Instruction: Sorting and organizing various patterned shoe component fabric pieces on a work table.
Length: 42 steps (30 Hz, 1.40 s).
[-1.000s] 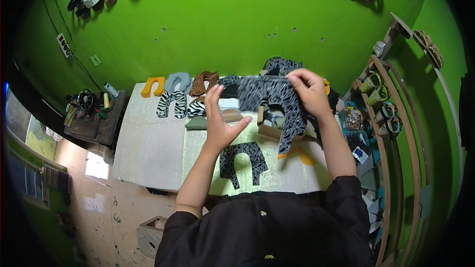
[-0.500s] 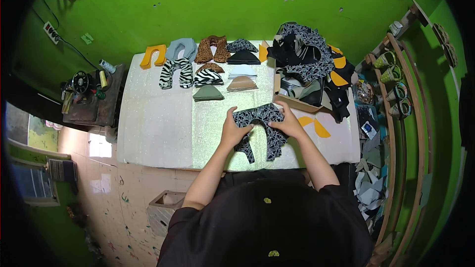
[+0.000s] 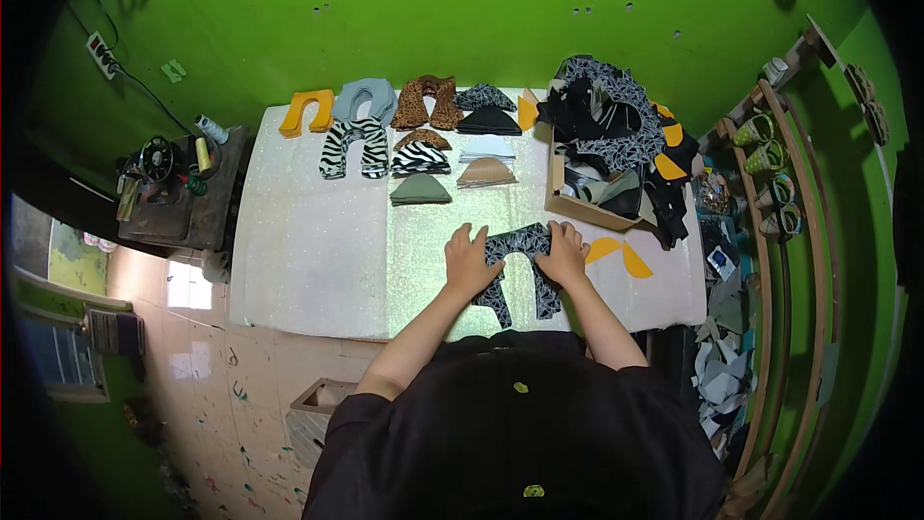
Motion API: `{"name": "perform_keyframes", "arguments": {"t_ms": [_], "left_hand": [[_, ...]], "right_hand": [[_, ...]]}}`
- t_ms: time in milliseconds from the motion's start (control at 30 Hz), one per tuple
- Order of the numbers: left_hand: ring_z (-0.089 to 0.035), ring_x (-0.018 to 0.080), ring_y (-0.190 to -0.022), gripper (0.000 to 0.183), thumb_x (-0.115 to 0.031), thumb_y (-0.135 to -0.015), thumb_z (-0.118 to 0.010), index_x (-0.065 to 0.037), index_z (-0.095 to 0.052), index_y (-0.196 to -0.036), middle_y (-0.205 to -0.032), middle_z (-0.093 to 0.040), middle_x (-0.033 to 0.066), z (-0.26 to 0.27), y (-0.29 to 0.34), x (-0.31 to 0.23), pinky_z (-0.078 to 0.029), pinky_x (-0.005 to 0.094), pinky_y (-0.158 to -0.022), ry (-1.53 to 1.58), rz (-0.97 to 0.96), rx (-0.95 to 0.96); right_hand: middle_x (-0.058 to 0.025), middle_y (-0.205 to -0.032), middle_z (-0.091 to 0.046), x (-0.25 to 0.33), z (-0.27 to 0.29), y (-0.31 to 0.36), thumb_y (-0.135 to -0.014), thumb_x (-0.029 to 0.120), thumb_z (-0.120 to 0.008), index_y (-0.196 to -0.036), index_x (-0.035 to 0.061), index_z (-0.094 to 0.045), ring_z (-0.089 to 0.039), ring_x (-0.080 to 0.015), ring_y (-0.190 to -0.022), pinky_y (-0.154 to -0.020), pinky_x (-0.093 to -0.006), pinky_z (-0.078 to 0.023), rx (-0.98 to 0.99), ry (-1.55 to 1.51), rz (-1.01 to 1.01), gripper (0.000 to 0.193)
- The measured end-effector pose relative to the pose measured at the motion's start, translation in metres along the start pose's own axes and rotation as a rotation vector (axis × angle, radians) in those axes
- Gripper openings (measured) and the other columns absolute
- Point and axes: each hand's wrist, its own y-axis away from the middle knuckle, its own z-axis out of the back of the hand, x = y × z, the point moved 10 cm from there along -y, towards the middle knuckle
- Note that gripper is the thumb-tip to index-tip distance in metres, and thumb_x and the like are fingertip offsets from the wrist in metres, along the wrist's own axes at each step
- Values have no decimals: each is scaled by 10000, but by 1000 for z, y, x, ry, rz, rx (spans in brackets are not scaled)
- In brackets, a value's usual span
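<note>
A stack of U-shaped black-and-grey patterned cut pieces [image 3: 518,242] is between my hands near the table's front edge, its curve away from me and its two legs toward me. My left hand [image 3: 469,263] grips its left side, thumb on the inner edge. On the opposite side my right hand [image 3: 565,256] holds it with the fingers along the outer edge. Two yellow cut pieces [image 3: 636,261] lie just right of my right hand. Beyond the hands are half-round stacks in green [image 3: 421,190] and tan [image 3: 487,172].
More U-shaped stacks, yellow [image 3: 299,117], grey, zebra [image 3: 334,156] and leopard print, line the table's far side. A cardboard box [image 3: 589,211] heaped with scraps stands at right. A sewing machine [image 3: 156,162] is at left; a wooden rack [image 3: 782,231] with sandals stands right.
My hands have lowered and flattened the patterned stack, which now sits squarer, with its legs farther apart. The view has shifted slightly.
</note>
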Motion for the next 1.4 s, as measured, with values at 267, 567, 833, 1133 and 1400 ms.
{"name": "perform_keyframes", "arguments": {"t_ms": [267, 567, 833, 1133, 1400], "left_hand": [[-472, 292, -1082, 667, -377, -637, -727, -64, -537, -1195, -1130, -526, 140, -32, -23, -14, -347, 428, -884, -56, -98, 246], [-510, 308, -1018, 599, -368, -688, -705, -70, -539, -1180, -1067, -551, 158, -5, -20, -14, -375, 404, -869, 0, -243, -32], [-562, 302, -940, 522, -421, -760, -622, -43, -575, -1116, -995, -579, 167, 11, 32, 59, -416, 442, -796, 158, 224, 114], [-565, 290, -892, 311, -307, -728, -599, -75, -660, -926, -911, -613, 118, 3, 51, 57, -406, 421, -754, 70, 184, 169], [-557, 293, -917, 304, -290, -737, -591, -71, -666, -935, -932, -617, 120, -2, 49, 55, -396, 429, -776, 120, 200, 218]], "right_hand": [[-146, -1377, -351, 46, -19, -4, -574, 290, -762, -1339, 189, -381, -314, -305, -1285, -1002, -521, -246, 86, 45, 301, 861], [-112, -1190, -512, 42, -11, -2, -631, 357, -754, -1268, 152, -485, -433, -285, -1169, -949, -449, -303, -4, 14, 387, 722], [-156, -1244, -484, -13, 8, 37, -597, 516, -732, -1310, 42, -400, -448, -329, -1173, -986, -585, -223, 52, 14, -124, 918], [-143, -1104, -537, -5, -3, 42, -599, 459, -707, -1200, 27, -483, -482, -305, -1080, -944, -566, -269, -85, 95, -137, 773], [-139, -1131, -524, -2, -8, 42, -656, 421, -694, -1195, 21, -473, -478, -297, -1088, -966, -588, -243, -67, 74, -144, 707]]}}
